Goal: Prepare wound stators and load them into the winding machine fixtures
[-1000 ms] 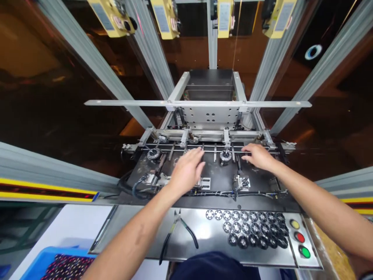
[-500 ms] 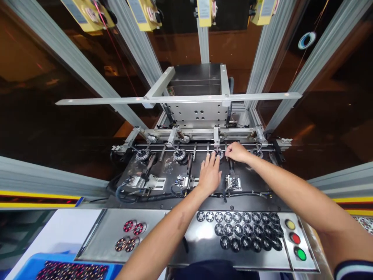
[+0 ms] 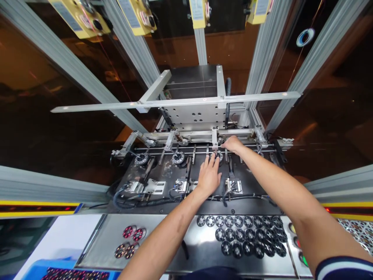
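Note:
My left hand (image 3: pixel 209 177) lies with fingers stretched out, its fingertips on the third round slotted core (image 3: pixel 220 156) of the winding machine. Just behind that core, my right hand (image 3: pixel 232 144) is closed in a pinch beside a metal bracket (image 3: pixel 215 138). What its fingertips hold, if anything, is too small to tell. Two more slotted cores, the left one (image 3: pixel 142 159) and the second one (image 3: pixel 178 158), sit on their holders to the left. The fourth station is mostly hidden behind my right forearm.
Several black slotted cores (image 3: pixel 239 235) stand in rows on the steel tray (image 3: pixel 100 237). Wound red (image 3: pixel 127 232) and copper (image 3: pixel 119 251) cores lie at its left. A dark plier handle (image 3: pixel 185 250) shows by my left forearm. A blue bin (image 3: pixel 35 272) holds wound cores. A long bar (image 3: pixel 175 102) crosses above.
My left hand moved right onto the third core and stayed there. My right hand moved left, then slightly back beside the bracket. The view shifted, showing the wound cores on the tray.

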Available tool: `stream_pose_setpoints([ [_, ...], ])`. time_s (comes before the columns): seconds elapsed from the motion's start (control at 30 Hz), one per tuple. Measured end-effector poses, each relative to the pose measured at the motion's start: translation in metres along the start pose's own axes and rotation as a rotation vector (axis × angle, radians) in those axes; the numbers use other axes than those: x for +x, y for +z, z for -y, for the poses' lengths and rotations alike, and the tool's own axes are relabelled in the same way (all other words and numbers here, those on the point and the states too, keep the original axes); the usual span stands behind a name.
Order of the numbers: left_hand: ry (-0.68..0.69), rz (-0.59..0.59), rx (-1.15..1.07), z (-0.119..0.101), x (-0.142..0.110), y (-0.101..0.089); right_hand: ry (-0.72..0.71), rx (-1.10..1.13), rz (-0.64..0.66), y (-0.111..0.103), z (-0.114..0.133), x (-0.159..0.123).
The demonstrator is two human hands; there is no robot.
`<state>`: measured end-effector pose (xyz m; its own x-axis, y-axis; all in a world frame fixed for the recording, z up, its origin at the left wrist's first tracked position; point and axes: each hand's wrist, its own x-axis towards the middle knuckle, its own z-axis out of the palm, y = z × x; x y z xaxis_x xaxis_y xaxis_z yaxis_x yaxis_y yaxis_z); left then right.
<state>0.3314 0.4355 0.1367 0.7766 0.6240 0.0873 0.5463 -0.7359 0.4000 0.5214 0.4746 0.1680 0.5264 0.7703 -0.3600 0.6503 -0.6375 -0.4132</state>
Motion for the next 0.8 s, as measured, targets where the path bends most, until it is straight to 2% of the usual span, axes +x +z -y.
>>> stream_pose_setpoints([
  [0.13,0.009,0.039,0.021,0.002,0.001,-0.004,-0.014,0.047,0.127,0.006,-0.002,-0.012],
  [0.23,0.022,0.068,0.039,0.003,0.003,-0.009,-0.022,0.059,0.159,0.011,-0.001,-0.017],
  [0.4,0.043,0.096,0.067,0.003,0.008,-0.013,-0.051,0.016,0.126,0.008,0.010,-0.024],
  [0.53,0.082,0.088,0.069,0.006,0.002,-0.021,-0.111,-0.056,0.053,-0.012,0.011,-0.057],
  [0.6,0.121,0.066,0.057,0.007,-0.002,-0.030,-0.154,-0.098,0.011,-0.029,-0.002,-0.085],
  [0.67,0.179,0.035,0.036,0.004,0.000,-0.040,-0.164,-0.147,-0.019,-0.050,-0.027,-0.114],
  [0.73,0.262,0.021,0.014,-0.005,0.012,-0.046,-0.105,-0.206,-0.055,-0.072,-0.056,-0.134],
  [0.8,0.379,0.051,-0.002,-0.020,0.034,-0.045,0.002,-0.262,-0.113,-0.089,-0.082,-0.141],
])
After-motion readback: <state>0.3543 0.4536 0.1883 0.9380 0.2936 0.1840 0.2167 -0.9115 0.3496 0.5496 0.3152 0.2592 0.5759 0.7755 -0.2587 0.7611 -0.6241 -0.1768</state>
